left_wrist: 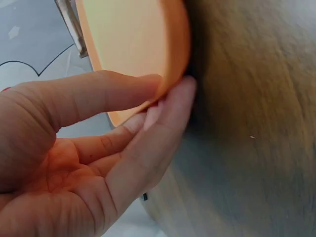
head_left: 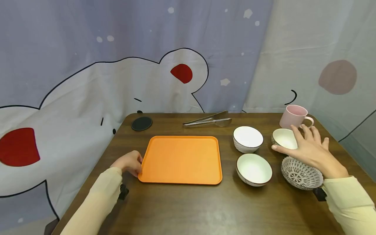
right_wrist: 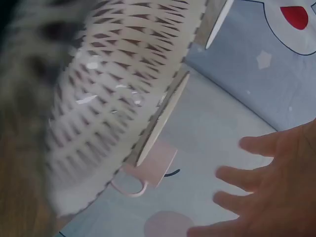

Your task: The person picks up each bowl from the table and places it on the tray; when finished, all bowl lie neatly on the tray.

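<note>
An orange tray (head_left: pixel 180 160) lies on the table, and my left hand (head_left: pixel 130 163) pinches its left edge near the front corner. In the left wrist view the thumb (left_wrist: pixel 123 91) is on the tray's rim (left_wrist: pixel 175 44) with fingers beneath it. My right hand (head_left: pixel 312 150) hovers with spread fingers over a patterned bowl (head_left: pixel 302 173) and a white bowl (head_left: pixel 284 137), holding nothing. That patterned bowl (right_wrist: pixel 118 89) fills much of the right wrist view. Just beyond the right fingers stands a pink mug (head_left: pixel 293 116).
Two more white bowls, a rear one (head_left: pixel 248 138) and a front one (head_left: pixel 254 169), stand right of the tray. Metal tongs (head_left: pixel 207 121) lie at the back of the table (head_left: pixel 182 209). A dark round coaster (head_left: pixel 141 123) is at the back left. A curtain (head_left: pixel 141 85) hangs behind.
</note>
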Available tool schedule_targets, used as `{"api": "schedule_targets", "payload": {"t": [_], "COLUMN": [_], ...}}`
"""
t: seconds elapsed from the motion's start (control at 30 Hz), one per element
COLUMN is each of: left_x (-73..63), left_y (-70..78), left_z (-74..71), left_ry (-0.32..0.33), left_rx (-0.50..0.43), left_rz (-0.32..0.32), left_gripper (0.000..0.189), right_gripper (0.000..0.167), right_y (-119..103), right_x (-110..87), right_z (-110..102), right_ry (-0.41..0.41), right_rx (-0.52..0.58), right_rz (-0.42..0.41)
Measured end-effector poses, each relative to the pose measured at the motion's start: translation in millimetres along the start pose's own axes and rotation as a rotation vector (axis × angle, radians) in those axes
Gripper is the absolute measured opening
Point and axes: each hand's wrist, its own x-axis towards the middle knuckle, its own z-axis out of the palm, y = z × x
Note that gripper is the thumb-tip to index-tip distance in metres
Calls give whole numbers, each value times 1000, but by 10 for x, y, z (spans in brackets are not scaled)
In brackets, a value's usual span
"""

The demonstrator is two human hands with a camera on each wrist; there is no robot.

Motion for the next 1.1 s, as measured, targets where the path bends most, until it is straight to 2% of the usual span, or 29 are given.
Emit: {"api": "schedule_targets", "payload": {"t": [0.23,0.5,0.77,1.1], "left_x": [31,51,20,18], "left_y": [-76,-110,-148,-158], "left_z": [29,13,28,28], "left_ry": [20,4,19,20], "left_rx": [-50,-133,-145,-195], "left_rz": [-3,2,-19,4], "left_gripper": [30,29,25,28], "right_gripper": [119,118,117,114], "right_y": [138,344,473,589], "right_x": [-206,-402,-550,-624], "right_z": [55,115,313,450], "right_ry": [-53,-132,-133,-102], "right_rx": [-19,-54,-27,47], "right_rz": [-31,-9,-20,-37]}}
